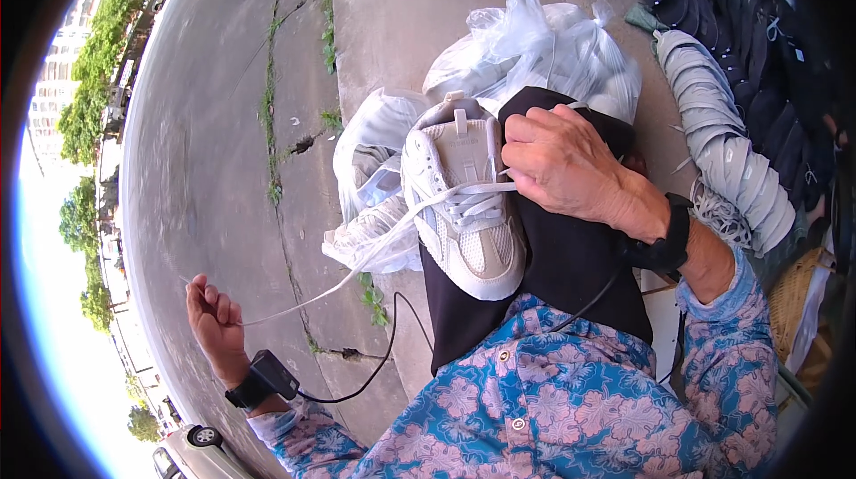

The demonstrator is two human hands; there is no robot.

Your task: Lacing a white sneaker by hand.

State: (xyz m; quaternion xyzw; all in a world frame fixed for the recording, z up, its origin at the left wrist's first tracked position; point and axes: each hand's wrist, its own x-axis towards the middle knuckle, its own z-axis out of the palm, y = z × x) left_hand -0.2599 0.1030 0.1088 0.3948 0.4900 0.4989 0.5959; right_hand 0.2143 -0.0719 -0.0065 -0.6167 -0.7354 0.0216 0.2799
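Head view: hands (214, 318) lacing sneaker (464, 211)

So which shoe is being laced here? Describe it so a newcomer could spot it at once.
Start at the person's lap, covered in black trousers. On it rests a white and beige mesh sneaker, steadied by the right hand, with one long white lace pulled out to the left hand. Unlike the pale shoes bagged in clear plastic behind it, it lies unbagged.
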